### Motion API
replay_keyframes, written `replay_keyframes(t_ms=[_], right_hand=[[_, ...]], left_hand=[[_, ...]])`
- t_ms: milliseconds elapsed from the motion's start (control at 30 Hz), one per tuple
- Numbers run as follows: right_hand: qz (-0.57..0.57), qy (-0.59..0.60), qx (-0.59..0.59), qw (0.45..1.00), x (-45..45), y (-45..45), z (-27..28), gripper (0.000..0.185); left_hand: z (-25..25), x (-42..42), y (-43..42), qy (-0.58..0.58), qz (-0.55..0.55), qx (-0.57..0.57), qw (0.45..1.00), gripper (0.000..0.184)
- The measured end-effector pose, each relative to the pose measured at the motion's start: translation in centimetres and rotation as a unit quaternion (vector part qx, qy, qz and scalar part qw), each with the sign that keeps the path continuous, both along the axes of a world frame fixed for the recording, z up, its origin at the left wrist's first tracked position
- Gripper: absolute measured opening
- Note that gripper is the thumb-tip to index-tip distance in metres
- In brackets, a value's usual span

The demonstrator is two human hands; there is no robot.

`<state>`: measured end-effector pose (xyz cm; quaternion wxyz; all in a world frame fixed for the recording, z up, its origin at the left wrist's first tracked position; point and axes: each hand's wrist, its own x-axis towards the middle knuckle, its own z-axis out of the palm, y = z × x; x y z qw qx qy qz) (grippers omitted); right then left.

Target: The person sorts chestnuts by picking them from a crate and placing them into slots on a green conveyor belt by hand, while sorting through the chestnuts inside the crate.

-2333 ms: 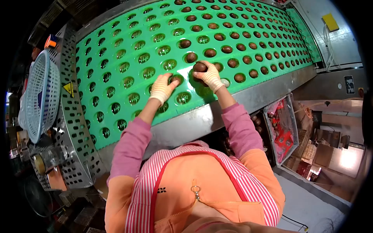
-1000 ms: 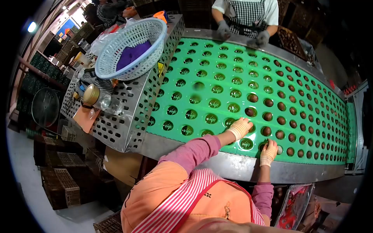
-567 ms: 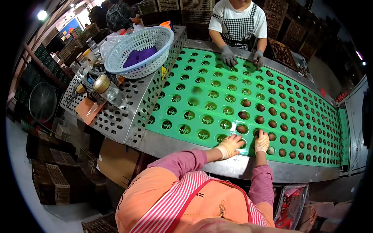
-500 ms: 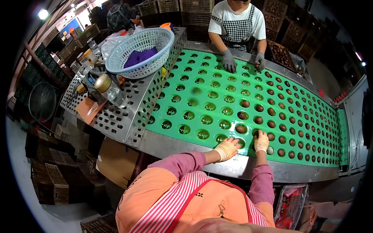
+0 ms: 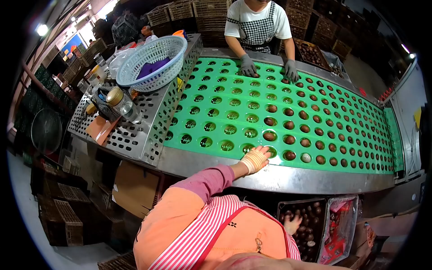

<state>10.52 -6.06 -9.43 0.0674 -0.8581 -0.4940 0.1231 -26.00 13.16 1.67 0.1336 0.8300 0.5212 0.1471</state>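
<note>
The belt (image 5: 218, 136) is bright green, and the eggs (image 5: 289, 155) on it are dark brown, all but one whitish egg (image 5: 306, 158). The left hand (image 5: 255, 159) has a wrap striped in cream and orange, next to a finely striped mauve sleeve (image 5: 207, 181), an orange top (image 5: 173, 216) and a red-and-white striped apron (image 5: 193, 238); the person opposite wears a white shirt (image 5: 282, 24), a black-and-white checked bib (image 5: 258, 29) and dark grey gloves (image 5: 247, 66). The basket (image 5: 175, 63) is light blue, the cloth (image 5: 154, 67) inside it deep purple, and the jar lid (image 5: 114, 95) gold.
</note>
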Motion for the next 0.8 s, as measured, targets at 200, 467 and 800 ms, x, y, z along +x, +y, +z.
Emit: replay_keyframes(t_ms=[200,467,800], right_hand=[[0.047,0.044,-0.049,0.997,-1.0,-1.6,0.8,0.067],[-0.037,0.224,-0.026,0.974,-0.4,-10.6,-0.6,0.107],[-0.088,0.229,-0.150,0.958,-1.4,-5.5,3.4,0.116]], left_hand=[[-1.3,2.3,-1.0,-0.028,0.021,0.079,0.996,0.039],[-0.1,13.0,-7.4,-0.292,-0.210,-0.017,0.933,0.044],[-3.8,26.6,-9.5,0.266,-0.384,-0.243,0.850,0.092]])
